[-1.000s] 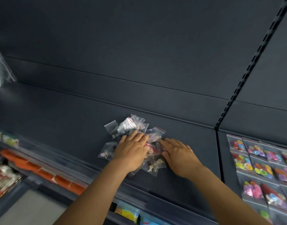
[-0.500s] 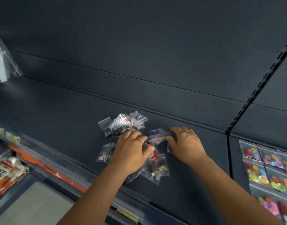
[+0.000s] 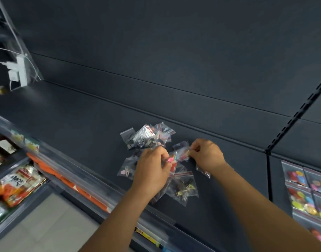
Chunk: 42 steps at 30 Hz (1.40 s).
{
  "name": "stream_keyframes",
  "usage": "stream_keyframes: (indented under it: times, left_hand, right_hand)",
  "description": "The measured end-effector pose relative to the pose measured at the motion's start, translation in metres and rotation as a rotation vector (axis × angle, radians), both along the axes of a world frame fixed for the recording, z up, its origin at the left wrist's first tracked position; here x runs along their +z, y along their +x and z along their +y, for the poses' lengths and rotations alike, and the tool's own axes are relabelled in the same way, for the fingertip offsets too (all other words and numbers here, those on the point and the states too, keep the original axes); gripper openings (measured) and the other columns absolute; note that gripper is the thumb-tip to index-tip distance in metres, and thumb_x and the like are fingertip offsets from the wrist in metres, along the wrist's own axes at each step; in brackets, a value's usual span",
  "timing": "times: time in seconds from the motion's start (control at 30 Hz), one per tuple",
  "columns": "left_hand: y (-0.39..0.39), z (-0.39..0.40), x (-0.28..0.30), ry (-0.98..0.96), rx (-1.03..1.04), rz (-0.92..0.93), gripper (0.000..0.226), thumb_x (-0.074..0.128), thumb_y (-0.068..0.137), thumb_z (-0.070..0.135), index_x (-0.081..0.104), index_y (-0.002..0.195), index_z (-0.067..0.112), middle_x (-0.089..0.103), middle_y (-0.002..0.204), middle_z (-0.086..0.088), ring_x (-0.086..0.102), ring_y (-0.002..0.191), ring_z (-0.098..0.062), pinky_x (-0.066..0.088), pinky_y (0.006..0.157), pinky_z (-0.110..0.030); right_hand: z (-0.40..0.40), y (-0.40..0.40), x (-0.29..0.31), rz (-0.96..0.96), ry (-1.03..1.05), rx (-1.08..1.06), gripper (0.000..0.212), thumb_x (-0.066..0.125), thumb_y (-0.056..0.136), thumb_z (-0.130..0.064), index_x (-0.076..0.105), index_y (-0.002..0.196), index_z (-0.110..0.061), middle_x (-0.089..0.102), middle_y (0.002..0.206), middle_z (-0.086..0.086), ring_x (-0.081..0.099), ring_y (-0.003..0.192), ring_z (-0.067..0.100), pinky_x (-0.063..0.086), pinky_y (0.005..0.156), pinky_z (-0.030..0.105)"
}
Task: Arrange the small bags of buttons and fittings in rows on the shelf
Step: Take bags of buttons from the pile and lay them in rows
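Both hands worked over a heap of small clear zip bags (image 3: 152,137) on the dark grey shelf (image 3: 74,113). Left hand (image 3: 152,168) fingers pinched a clear bag of pink and red pieces (image 3: 172,160). Right hand (image 3: 206,154) fingers pinched its other edge.

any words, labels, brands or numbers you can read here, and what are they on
Nothing here reads clearly enough to quote.
Orange snack packet on the lower shelf: large white script characters, too blurred to make out.
Price strip tags along the shelf edge: coloured, text smeared.
Yellow tag on the lower strip: too small to read.
Small bags on the shelf and the button bags at right: no print visible.
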<state>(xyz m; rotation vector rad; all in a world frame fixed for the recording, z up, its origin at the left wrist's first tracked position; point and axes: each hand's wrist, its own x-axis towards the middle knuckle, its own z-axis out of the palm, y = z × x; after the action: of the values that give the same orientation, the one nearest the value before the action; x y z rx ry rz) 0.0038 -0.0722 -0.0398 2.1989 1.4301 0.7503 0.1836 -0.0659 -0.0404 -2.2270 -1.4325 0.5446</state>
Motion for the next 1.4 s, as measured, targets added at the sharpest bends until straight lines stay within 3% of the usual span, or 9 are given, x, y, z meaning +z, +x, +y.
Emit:
stream_keyframes:
  times: [0.13, 0.27, 0.4, 0.5, 0.6, 0.87, 1.1, 1.27, 1.4]
  left_hand:
    - [-0.003, 0.002, 0.008, -0.155, 0.046, -0.223, 0.031, 0.068, 0.086, 0.020, 0.049, 0.108, 0.029, 0.060, 0.091, 0.015, 0.057, 0.085, -0.002, 0.038, 0.064, -0.009]
    - [-0.003, 0.004, 0.013, -0.238, 0.039, -0.386, 0.018, 0.069, 0.086, 0.021, 0.057, 0.097, 0.029, 0.068, 0.087, 0.010, 0.066, 0.080, -0.005, 0.050, 0.070, -0.017]
    - [0.001, -0.003, 0.028, -0.309, -0.078, -0.460, 0.025, 0.057, 0.091, 0.009, 0.064, 0.086, 0.032, 0.067, 0.076, 0.017, 0.060, 0.061, 0.001, 0.045, 0.053, -0.013]
    - [0.012, -0.009, 0.036, -0.346, -0.149, -0.468, 0.025, 0.061, 0.089, 0.012, 0.065, 0.097, 0.035, 0.068, 0.088, -0.002, 0.065, 0.075, -0.024, 0.054, 0.070, -0.032]
    - [0.026, -0.016, 0.038, -0.429, -0.192, -0.517, 0.029, 0.066, 0.084, 0.012, 0.060, 0.108, 0.027, 0.069, 0.094, -0.005, 0.067, 0.088, -0.027, 0.054, 0.084, -0.041]
    - [0.068, -0.041, 0.040, -0.412, -0.391, -0.463, 0.014, 0.064, 0.086, 0.011, 0.070, 0.097, 0.019, 0.073, 0.086, 0.003, 0.070, 0.081, -0.014, 0.058, 0.079, -0.035]
    - [0.110, -0.068, 0.050, -0.504, -0.428, -0.552, 0.009, 0.065, 0.087, 0.022, 0.071, 0.084, 0.016, 0.073, 0.077, -0.001, 0.066, 0.068, -0.013, 0.055, 0.066, -0.029]
    - [0.148, -0.099, 0.057, -0.611, -0.432, -0.649, 0.010, 0.064, 0.089, 0.021, 0.070, 0.085, 0.015, 0.069, 0.070, 0.002, 0.061, 0.062, -0.008, 0.053, 0.062, -0.023]
    - [0.181, -0.132, 0.055, -0.781, -0.498, -0.589, 0.019, 0.066, 0.088, 0.028, 0.066, 0.098, 0.012, 0.071, 0.077, 0.005, 0.064, 0.070, -0.007, 0.052, 0.070, -0.022]
  right_hand:
    - [-0.009, -0.001, 0.012, 0.178, 0.149, -0.114, 0.008, 0.056, 0.082, -0.012, 0.061, 0.078, -0.017, 0.067, 0.077, -0.002, 0.060, 0.075, 0.018, 0.044, 0.062, 0.026]
    - [-0.024, 0.001, 0.025, 0.410, 0.352, -0.218, 0.009, 0.059, 0.085, -0.009, 0.060, 0.085, -0.018, 0.064, 0.078, -0.004, 0.057, 0.068, 0.011, 0.041, 0.055, 0.019]
    - [-0.044, -0.001, 0.041, 0.587, 0.445, -0.215, 0.017, 0.062, 0.085, -0.005, 0.061, 0.097, -0.017, 0.063, 0.074, -0.004, 0.056, 0.062, 0.010, 0.045, 0.057, 0.021]
    - [-0.061, -0.007, 0.054, 0.672, 0.413, -0.183, 0.009, 0.062, 0.087, -0.004, 0.066, 0.089, -0.011, 0.065, 0.067, -0.001, 0.055, 0.049, 0.003, 0.042, 0.045, 0.014]
    - [-0.081, -0.010, 0.058, 0.753, 0.391, -0.167, 0.012, 0.059, 0.090, -0.006, 0.067, 0.082, -0.008, 0.064, 0.061, -0.003, 0.058, 0.055, 0.008, 0.047, 0.051, 0.015]
    - [-0.139, 0.009, 0.056, 0.801, 0.385, -0.194, 0.016, 0.064, 0.089, -0.020, 0.070, 0.089, -0.005, 0.073, 0.085, 0.013, 0.069, 0.077, 0.022, 0.057, 0.079, 0.033]
    - [-0.185, 0.040, 0.051, 0.652, 0.472, -0.401, 0.021, 0.065, 0.089, -0.019, 0.064, 0.068, -0.013, 0.059, 0.054, -0.002, 0.053, 0.051, 0.008, 0.050, 0.057, 0.021]
    - [-0.217, 0.068, 0.049, 0.633, 0.556, -0.502, 0.026, 0.063, 0.089, -0.016, 0.061, 0.064, -0.012, 0.055, 0.048, -0.004, 0.047, 0.049, 0.010, 0.045, 0.054, 0.022]
    - [-0.249, 0.104, 0.048, 0.658, 0.665, -0.563, 0.026, 0.063, 0.089, -0.017, 0.063, 0.066, -0.004, 0.054, 0.050, 0.000, 0.044, 0.057, 0.020, 0.041, 0.061, 0.035]
